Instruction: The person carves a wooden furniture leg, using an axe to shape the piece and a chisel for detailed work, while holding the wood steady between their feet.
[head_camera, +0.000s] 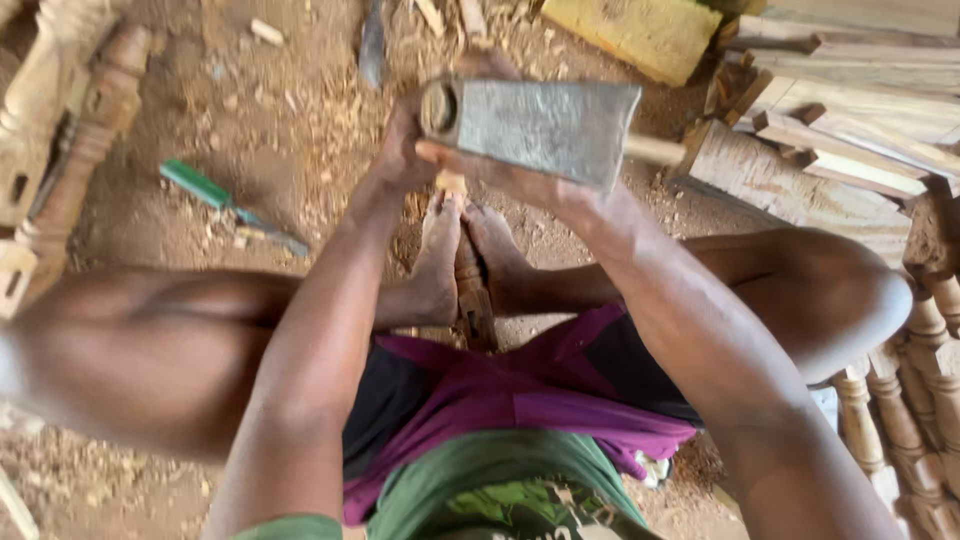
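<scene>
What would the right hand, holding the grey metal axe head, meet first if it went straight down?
Probably the pale wooden piece gripped by the left hand, directly under the axe head in the right hand. Below that is the carved piece between the feet. Depth is unclear.

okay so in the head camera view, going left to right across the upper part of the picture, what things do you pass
Turned wooden spindles → green-handled chisel on the sawdust → left hand → grey metal axe head gripped by the right hand → yellow block → stacked wooden planks.
</scene>
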